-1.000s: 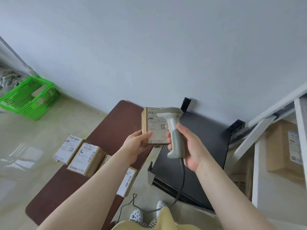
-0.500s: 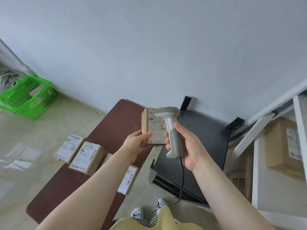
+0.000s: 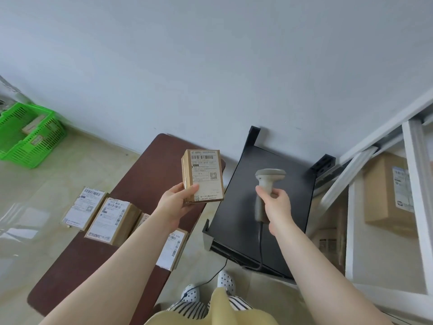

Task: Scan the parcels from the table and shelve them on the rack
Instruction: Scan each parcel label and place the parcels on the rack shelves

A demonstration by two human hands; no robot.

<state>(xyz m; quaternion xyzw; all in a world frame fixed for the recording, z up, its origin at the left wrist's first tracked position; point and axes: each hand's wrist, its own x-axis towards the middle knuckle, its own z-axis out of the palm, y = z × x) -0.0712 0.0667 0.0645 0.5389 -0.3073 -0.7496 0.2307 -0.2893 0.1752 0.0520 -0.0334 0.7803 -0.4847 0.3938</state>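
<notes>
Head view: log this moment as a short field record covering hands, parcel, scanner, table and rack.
left hand: holds a small cardboard parcel upright, label facing the camera
right hand: grips the handheld scanner, off to the parcel's right above the black stand
brown table: several labelled parcels lie flat on it
white rack: large box already shelved

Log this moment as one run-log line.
left hand: holds parcel | right hand: holds scanner, apart from parcel | table: more parcels
</notes>
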